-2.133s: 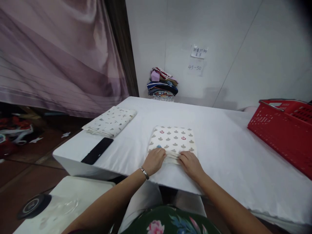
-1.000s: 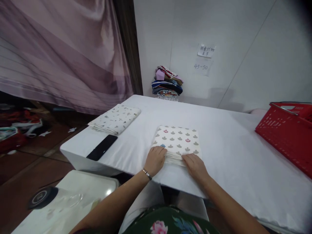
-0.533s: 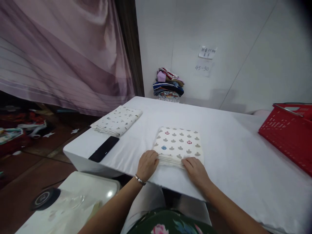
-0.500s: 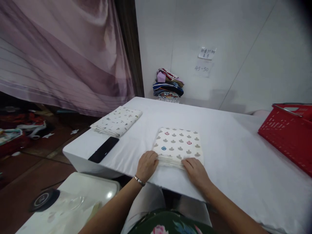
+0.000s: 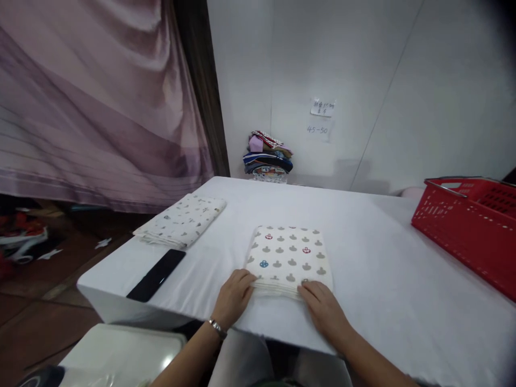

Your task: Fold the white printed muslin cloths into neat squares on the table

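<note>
Since the near stuff comes first: light trousers point(image 5: 242, 361) under the bench edge, pale flat-topped box or seat point(image 5: 124, 348) low on the left, part cut off. Next, the white cloth-covered bench point(image 5: 371, 244). Left hand point(image 5: 233, 298), silver-coloured metal bracelet point(image 5: 217, 328) on the wrist, is at the near left corner of a folded off-white cloth printed with grey knobbed shapes plus a few red and blue ones point(image 5: 288, 255). Right hand point(image 5: 325, 309) is on the near edge, toward the right corner. Fingers on both are close together and bent at the layers; thumbs mostly hidden, can't tell if they pinch or only press. Cloth lies flat mid-bench, close to the near edge.

Step looks like squaring up the folded layers along that front edge. Next move seems to call for even pressure from both sides so the layers stay stacked.

Left side: black flat slab, likely a phone point(image 5: 156, 275); just beyond it, second folded white cloth with small scattered prints point(image 5: 183, 219). Right: red plastic basket with slotted sides point(image 5: 463, 231), well apart from the hands. Farthest: stack of mixed-colour folded fabrics point(image 5: 268, 156) by the white wall point(image 5: 374, 70).
</note>
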